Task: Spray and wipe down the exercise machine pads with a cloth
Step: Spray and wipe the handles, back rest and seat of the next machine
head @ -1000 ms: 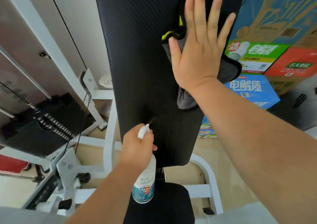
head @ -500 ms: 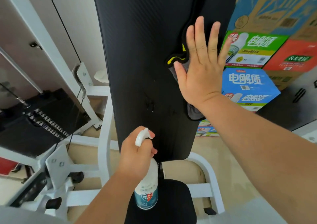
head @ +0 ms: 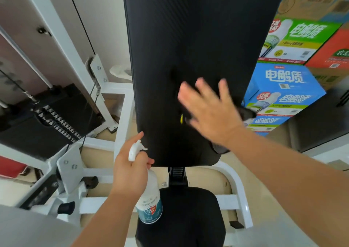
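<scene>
Pad [head: 198,38] rose lengthwise beyond both hands: right hand [head: 209,112], fingers flat, pressed cloth [head: 220,148] against it; left hand [head: 130,173] gripped spray bottle [head: 150,205] below.

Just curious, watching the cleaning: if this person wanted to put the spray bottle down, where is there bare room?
The seat pad, between the white frame bars and right of the spray bottle that the left hand grips, looks bare. The back pad above the right hand and cloth is free for wiping. The left side is crowded by the weight stack.
</scene>
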